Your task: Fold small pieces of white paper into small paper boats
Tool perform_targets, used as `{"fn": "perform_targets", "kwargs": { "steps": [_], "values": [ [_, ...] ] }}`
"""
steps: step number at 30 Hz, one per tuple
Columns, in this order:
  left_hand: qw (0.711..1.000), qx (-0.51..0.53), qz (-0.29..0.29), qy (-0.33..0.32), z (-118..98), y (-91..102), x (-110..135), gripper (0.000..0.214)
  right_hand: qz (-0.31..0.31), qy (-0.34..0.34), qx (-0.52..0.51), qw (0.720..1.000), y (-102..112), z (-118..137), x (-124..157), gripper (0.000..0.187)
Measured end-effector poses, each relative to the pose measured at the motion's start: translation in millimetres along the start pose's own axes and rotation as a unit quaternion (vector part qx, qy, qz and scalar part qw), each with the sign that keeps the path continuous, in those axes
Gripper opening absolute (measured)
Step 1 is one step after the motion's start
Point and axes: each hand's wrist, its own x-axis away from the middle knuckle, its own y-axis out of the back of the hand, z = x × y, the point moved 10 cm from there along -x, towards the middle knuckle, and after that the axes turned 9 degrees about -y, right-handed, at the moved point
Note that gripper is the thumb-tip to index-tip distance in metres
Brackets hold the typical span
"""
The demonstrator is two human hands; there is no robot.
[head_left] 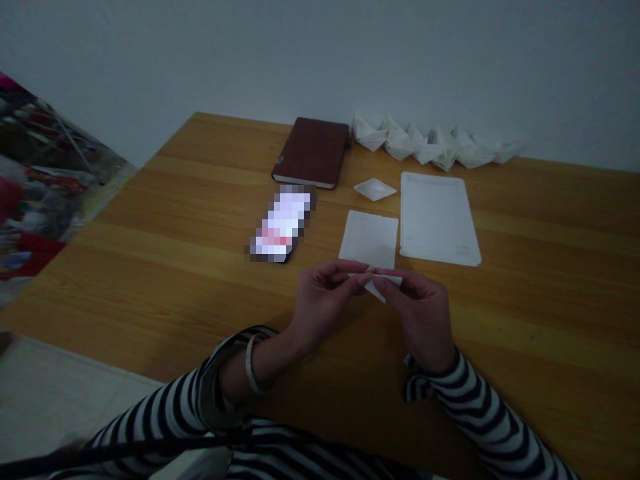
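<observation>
Between my two hands, just above the table, is a small folded piece of white paper (381, 288). My left hand (327, 293) pinches it from the left with thumb and index finger. From the right, my right hand (420, 307) grips it the same way, the thumb lying across its face. The fingertips of both hands meet at its top edge and hide part of the folds. Right behind the hands lies a square sheet of lined paper (371, 239). Beyond that sits a small diamond-shaped folded paper (375, 189).
A stack of lined paper (439, 217) lies to the right. Several folded paper boats (430, 143) stand in a row along the wall. A brown notebook (315, 150) and a phone (283, 223) with a lit, blurred screen are on the left of the wooden table (165, 247).
</observation>
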Motion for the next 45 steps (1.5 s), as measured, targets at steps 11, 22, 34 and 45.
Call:
{"fn": "perform_targets", "kwargs": {
  "steps": [11,22,34,45],
  "values": [
    [1.000,0.013,0.010,-0.006,-2.0,-2.6,-0.3,0.014,-0.014,-0.017,-0.021,1.000,0.8,-1.5,1.3,0.011],
    [1.000,0.006,0.013,-0.004,1.0,-2.8,-1.4,0.012,-0.033,0.014,0.008,0.999,4.0,5.9,3.4,0.010],
    [0.999,0.000,0.029,-0.013,1.7,-4.7,-1.9,0.012,-0.036,0.028,0.037,0.998,7.4,5.6,1.9,0.006],
    [0.989,-0.110,0.064,-0.079,-10.6,3.8,-12.5,0.033,-0.062,-0.008,0.028,0.998,19.3,-3.6,-2.3,0.008]
  ]
}}
